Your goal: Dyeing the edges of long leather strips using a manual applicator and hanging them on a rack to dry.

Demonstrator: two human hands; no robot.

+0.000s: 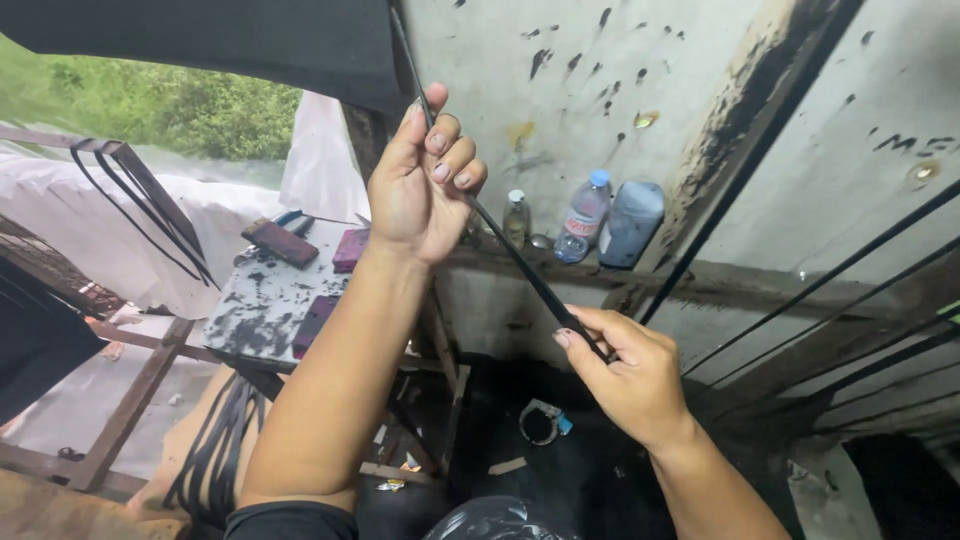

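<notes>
Fingers (445, 150) of both hands pinch one taut black strip (520, 262).

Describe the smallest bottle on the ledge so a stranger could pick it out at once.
Find the wooden ledge along the stained wall. Three containers stand there: a grey-blue jug, a clear water bottle, then the small clear bottle. It is shortest, leftmost, white-capped, nearest the left hand.

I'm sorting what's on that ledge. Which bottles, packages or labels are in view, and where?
Small clear bottle: ledge, left; white cap, yellowish contents.
Clear plastic bottle: ledge, middle; blue cap, label band.
Grey-blue jug: ledge, right; squat, rounded.
Dark markings: wall, upper right.
</notes>
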